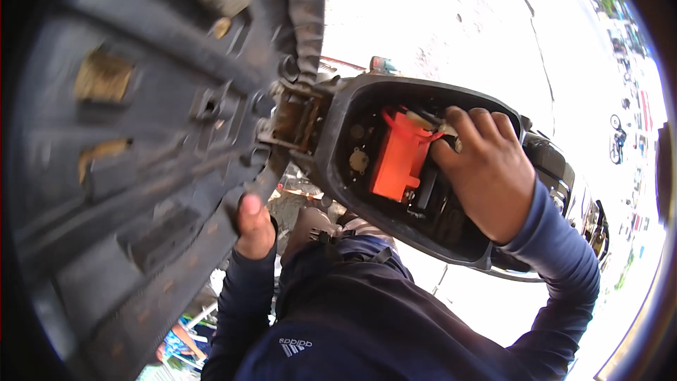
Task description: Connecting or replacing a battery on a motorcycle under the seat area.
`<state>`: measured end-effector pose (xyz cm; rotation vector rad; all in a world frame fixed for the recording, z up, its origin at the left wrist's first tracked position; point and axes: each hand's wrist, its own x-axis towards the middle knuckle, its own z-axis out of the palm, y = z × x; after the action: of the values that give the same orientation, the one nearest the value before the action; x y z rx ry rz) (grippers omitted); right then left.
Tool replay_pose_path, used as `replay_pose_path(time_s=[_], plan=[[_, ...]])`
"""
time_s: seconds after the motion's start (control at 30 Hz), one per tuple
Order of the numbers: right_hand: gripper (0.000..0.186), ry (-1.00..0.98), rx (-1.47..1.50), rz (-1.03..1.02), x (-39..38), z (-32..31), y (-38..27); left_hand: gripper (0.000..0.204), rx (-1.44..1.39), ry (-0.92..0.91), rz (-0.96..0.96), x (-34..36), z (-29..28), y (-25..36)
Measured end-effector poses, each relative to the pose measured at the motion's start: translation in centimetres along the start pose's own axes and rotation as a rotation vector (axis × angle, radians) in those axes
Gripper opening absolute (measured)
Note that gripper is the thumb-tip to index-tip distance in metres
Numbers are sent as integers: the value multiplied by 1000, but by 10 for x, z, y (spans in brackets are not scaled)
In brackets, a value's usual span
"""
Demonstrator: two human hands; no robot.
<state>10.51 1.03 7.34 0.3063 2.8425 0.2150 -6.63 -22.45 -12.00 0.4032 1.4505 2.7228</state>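
Now, right hand [490,169]: with fingers partly curled at the upper end of the orange rectangular plastic box [398,162]; exact hold hidden.
Left hand [255,229]: at the edge of the black moulded seat underside [169,134]; grip impossible to tell.
Dark cables [419,112]: best eased gently, never tugged.
Black oval plastic bin [334,142]: with orange box inside.

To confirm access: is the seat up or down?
Up: the seat shows its underside, and the storage bin lies uncovered beside it.
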Motion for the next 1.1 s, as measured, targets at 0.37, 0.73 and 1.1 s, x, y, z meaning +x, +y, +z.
replay_pose_path(time_s=[0.37,0.73,1.1], plan=[[25,156,877,-360,-149,0,-50,25,1133,-192,-647,-92,-169,11],[23,-423,1134,-60,-111,405,-179,19,1087,-210,-652,-277,-280,-178],[29,-34,952,-15,174,553,-362,54,1584,-317,-1200,-391,-332,-217]])
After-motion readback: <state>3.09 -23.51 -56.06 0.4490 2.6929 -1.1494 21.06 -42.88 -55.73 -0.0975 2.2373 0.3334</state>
